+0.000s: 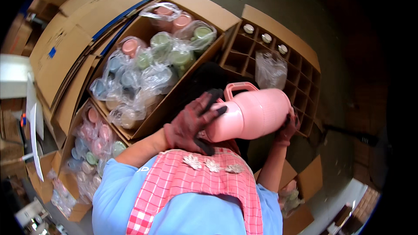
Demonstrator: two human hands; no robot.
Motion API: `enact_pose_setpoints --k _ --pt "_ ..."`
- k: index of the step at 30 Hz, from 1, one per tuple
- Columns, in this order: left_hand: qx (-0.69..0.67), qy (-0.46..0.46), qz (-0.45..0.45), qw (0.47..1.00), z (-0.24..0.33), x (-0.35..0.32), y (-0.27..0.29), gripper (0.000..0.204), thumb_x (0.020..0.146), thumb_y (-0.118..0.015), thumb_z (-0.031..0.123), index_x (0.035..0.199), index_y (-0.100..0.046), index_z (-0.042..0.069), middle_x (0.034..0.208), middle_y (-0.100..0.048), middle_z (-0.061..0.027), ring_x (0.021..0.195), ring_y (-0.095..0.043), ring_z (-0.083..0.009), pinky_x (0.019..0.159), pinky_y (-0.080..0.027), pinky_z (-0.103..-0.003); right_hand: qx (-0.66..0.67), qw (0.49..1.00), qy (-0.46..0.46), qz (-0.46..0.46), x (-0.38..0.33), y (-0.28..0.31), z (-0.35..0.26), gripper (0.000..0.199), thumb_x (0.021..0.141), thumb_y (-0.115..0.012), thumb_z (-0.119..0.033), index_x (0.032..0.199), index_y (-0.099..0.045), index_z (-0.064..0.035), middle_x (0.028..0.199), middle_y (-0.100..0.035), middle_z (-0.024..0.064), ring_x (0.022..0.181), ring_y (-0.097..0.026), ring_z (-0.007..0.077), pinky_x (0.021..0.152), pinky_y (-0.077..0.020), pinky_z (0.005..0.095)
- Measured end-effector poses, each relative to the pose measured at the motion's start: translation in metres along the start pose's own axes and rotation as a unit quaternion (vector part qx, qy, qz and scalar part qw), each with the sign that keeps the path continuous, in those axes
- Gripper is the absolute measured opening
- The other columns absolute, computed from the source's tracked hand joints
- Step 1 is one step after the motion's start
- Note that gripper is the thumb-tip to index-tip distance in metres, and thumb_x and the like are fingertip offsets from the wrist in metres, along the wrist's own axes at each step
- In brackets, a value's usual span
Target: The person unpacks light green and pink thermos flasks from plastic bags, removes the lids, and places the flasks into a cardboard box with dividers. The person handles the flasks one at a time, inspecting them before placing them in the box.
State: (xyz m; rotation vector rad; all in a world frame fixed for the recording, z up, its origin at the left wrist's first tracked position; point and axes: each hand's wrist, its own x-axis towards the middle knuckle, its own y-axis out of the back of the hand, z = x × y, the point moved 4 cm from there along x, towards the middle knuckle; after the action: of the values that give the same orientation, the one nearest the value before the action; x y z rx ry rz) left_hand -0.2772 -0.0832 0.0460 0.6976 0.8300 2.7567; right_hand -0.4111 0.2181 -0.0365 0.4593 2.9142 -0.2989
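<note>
A large pink vacuum jug (257,113) with a loop handle lies on its side in the air before my apron. My right hand (287,127), in a dark red and black work glove, grips its right end; some of those fingers are hidden behind it. At the jug's left end is my left hand (191,124), gloved alike, with its fingers spread apart. Whether its fingertips touch the jug I cannot tell. Just beyond the jug, a clear plastic bag (271,69) sits in a divided cardboard box (300,76).
Left of the divided box, an open carton (213,11) holds several bagged pink, green and blue containers. A second carton of bagged goods (87,148) stands nearer on the left. Flattened cardboard (65,56) leans beside them. Several white-topped items (266,38) stand in the divided box's far cells.
</note>
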Motion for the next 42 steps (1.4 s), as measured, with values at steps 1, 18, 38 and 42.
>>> enact_pose_setpoints --k 1,18,38,42 --pt "0.074 -0.027 0.028 0.996 0.005 0.0 -0.003 0.098 0.053 -0.08 0.05 0.133 -0.04 0.008 0.136 -0.033 -0.0299 0.122 -0.036 -0.0505 0.102 -0.031 -0.054 0.011 0.997 -0.013 -0.076 -0.005 -0.004 -0.004 0.015 0.087 -0.058 -0.022 0.08 -0.06 -0.0086 0.061 -0.044 -0.0068 0.049 -0.036 0.0019 0.043 -0.0259 0.0191" --pt "0.311 0.594 0.157 0.725 -0.16 -0.177 0.113 0.086 0.061 -0.076 0.042 0.132 -0.04 0.012 0.119 -0.052 -0.0187 0.109 -0.052 -0.0351 0.091 -0.044 -0.043 0.041 0.997 0.043 -0.055 0.011 -0.029 0.019 0.025 0.088 -0.061 -0.016 0.103 -0.061 0.0041 0.09 -0.063 0.0088 0.079 -0.06 0.0165 0.068 -0.0489 0.0283" --pt "-0.049 0.091 0.247 0.963 -0.066 0.005 0.046 0.064 0.069 -0.08 0.022 0.12 -0.05 -0.003 0.115 -0.056 -0.0103 0.105 -0.055 -0.0228 0.094 -0.043 -0.033 0.131 0.905 0.052 -0.402 -0.002 -0.086 -0.031 0.053 0.091 -0.048 -0.041 0.121 -0.053 0.0021 0.11 -0.062 0.0094 0.104 -0.057 0.0224 0.094 -0.0392 0.037" --pt "-0.074 0.114 0.249 0.959 -0.049 0.019 0.047 0.058 0.074 -0.076 0.026 0.117 -0.052 -0.004 0.111 -0.058 -0.011 0.103 -0.055 -0.021 0.091 -0.043 -0.033 0.126 0.949 0.04 -0.287 0.026 -0.085 0.01 0.047 0.095 -0.039 -0.041 0.111 -0.059 -0.0008 0.106 -0.062 0.0145 0.106 -0.055 0.0276 0.095 -0.0389 0.0399"
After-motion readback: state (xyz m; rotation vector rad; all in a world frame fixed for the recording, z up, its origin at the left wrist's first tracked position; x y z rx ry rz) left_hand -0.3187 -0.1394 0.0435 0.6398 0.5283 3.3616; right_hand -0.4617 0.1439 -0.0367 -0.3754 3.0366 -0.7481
